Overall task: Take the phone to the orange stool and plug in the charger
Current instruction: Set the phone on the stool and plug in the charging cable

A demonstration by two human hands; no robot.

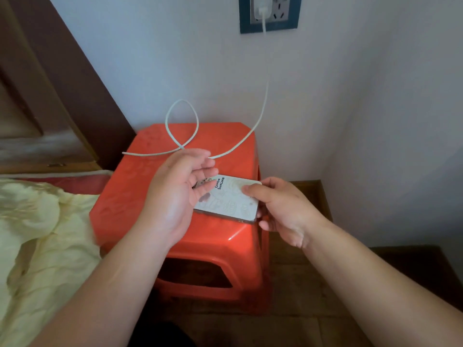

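The orange stool (140, 186) stands against the wall, in front of me. The phone (230, 201), in a white cartoon-print case, lies back up on the seat near its front right corner. My right hand (283, 209) pinches the phone's right end, thumb on top and fingers under the edge. My left hand (175, 194) hovers over the phone's left end with fingers apart, hiding that end. The white charger cable (253, 128) drops from the adapter (261, 12) in the wall socket, loops on the seat and passes behind my left fingers. Its free end lies at the seat's left edge.
A bed with a pale yellow blanket (37, 234) lies to the left of the stool, with a dark wooden headboard (37, 96) behind it. White walls close in at the back and right. Wooden floor (300, 284) shows to the right of the stool.
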